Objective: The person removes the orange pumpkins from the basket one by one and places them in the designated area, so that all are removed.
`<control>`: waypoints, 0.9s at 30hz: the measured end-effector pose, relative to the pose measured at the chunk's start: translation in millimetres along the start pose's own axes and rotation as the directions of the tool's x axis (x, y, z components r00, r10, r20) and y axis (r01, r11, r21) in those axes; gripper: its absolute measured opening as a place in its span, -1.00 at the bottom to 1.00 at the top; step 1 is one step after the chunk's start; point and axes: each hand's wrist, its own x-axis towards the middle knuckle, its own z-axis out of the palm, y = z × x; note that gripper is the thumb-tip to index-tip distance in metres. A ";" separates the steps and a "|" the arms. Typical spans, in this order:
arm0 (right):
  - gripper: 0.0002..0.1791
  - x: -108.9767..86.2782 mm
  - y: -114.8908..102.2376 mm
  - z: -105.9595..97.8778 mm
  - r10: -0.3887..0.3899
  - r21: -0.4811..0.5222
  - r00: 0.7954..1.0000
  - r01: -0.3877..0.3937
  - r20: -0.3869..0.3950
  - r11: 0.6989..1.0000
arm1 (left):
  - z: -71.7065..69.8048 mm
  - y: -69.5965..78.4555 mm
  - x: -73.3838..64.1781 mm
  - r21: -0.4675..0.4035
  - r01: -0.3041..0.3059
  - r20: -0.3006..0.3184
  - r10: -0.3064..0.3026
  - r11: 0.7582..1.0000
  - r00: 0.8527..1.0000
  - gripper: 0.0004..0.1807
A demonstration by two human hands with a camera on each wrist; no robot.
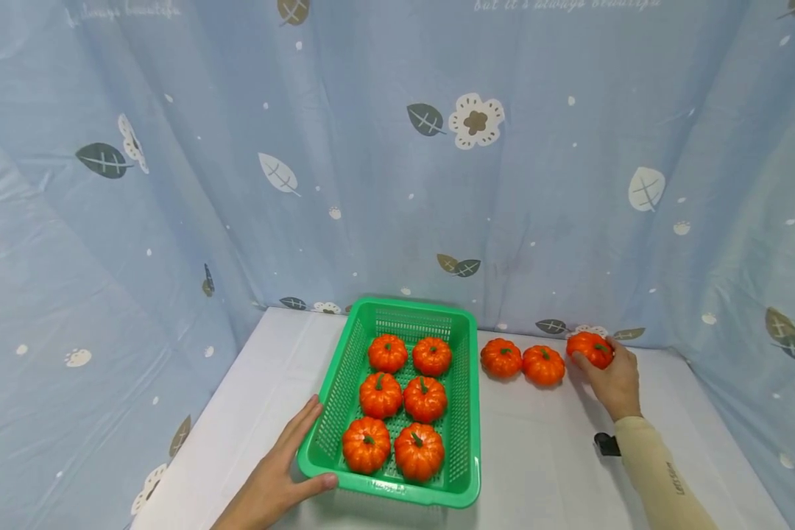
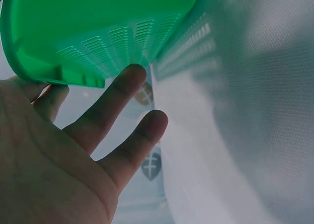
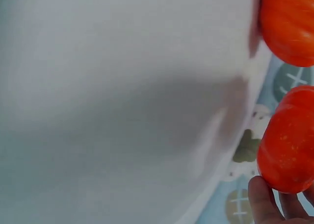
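At the far right of the table, my right hand (image 1: 617, 379) grips a small orange toy pumpkin (image 1: 589, 349), thumb on one side and fingers on the other. In the right wrist view that pumpkin (image 3: 289, 140) appears above the fingertips (image 3: 259, 187). My left hand (image 1: 274, 475) rests against the near left corner of a green plastic basket (image 1: 467, 412), its fingers straight and spread along the outer side. Inside the basket several pumpkins (image 1: 425, 400) sit in two columns. Two more, a left one (image 1: 501, 358) and a right one (image 1: 544, 366), stand side by side between basket and right hand.
White cloth covers the table (image 1: 523, 456). A blue curtain (image 1: 371, 184) with leaf and flower prints hangs behind and along both sides. A black strap piece (image 1: 607, 444) shows beside the right sleeve (image 1: 662, 471).
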 end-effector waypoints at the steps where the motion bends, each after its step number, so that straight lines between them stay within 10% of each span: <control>1: 0.01 -0.2 -1.6 -1.0 -0.019 0.003 1.000 0.019 -0.011 1.000 | 0.2 0.0 0.1 0.001 -0.002 0.001 0.002 1.000 1.000 0.11; 27: -0.08 -25.0 -70.6 -2.6 -0.333 0.090 0.937 0.342 -0.103 0.936 | -0.6 2.3 0.9 0.015 -0.010 -0.009 0.010 1.000 1.000 0.11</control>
